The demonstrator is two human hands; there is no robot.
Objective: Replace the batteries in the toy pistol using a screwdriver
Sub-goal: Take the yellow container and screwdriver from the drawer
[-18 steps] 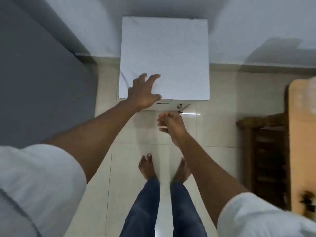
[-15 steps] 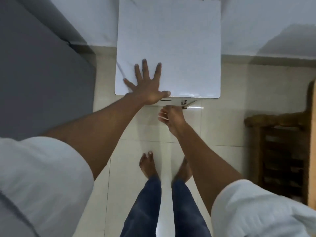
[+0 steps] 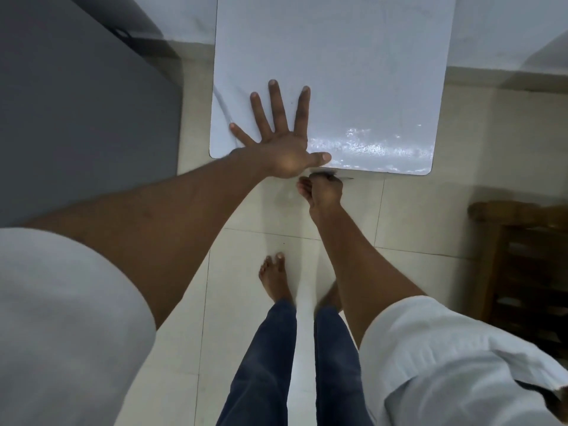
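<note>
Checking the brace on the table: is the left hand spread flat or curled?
Spread flat: the left hand lies palm-down on the white table top, fingers straight and splayed.

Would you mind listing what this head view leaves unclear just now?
- What the right hand grips: tucked under the white tabletop edge, blurred.
- Table's front and far edge: hidden beneath the top, cut by the frame.
- Right foot: behind the right forearm.
- Toy pistol, screwdriver: not in view.
</note>
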